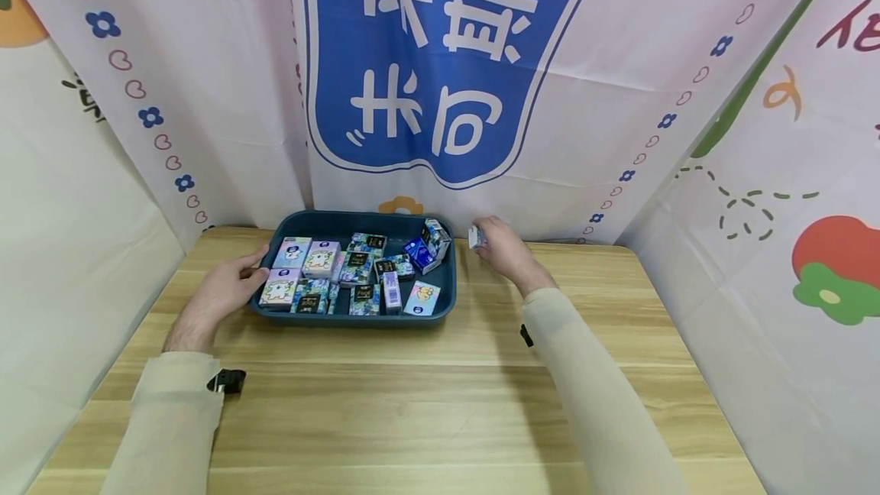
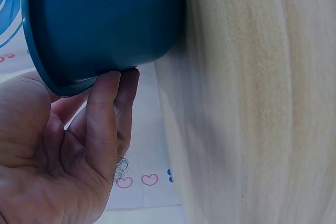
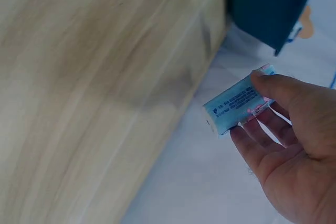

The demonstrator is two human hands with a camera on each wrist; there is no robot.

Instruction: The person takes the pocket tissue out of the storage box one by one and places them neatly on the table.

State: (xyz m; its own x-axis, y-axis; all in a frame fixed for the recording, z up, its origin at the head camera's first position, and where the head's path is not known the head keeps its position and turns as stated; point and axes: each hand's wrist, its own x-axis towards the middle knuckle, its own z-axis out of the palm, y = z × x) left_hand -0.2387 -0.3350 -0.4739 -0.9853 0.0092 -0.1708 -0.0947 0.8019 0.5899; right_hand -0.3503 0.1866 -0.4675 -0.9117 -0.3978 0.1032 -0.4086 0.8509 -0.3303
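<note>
A dark teal tray (image 1: 385, 320) with raised walls sits near the back of the table, several small printed tissue packs (image 1: 282, 288) inside it. At its left end my left hand (image 1: 227, 281) grips the rim; in the left wrist view the fingertips (image 2: 107, 80) press the outer wall, and the thumb is partly hidden behind the rim. Just beyond the tray's right end, my right hand (image 1: 505, 250) pinches a light blue pocket tissue pack (image 3: 233, 103) between thumb and fingers. That pack is held above the table, its printed side showing in the right wrist view.
The tray stands on a wood-grain table (image 1: 426, 403), close to its back edge. A white cloth curtain (image 1: 227, 37) with a blue printed panel (image 1: 440, 151) hangs right behind it. Further printed cloth (image 1: 777, 273) closes off the right side.
</note>
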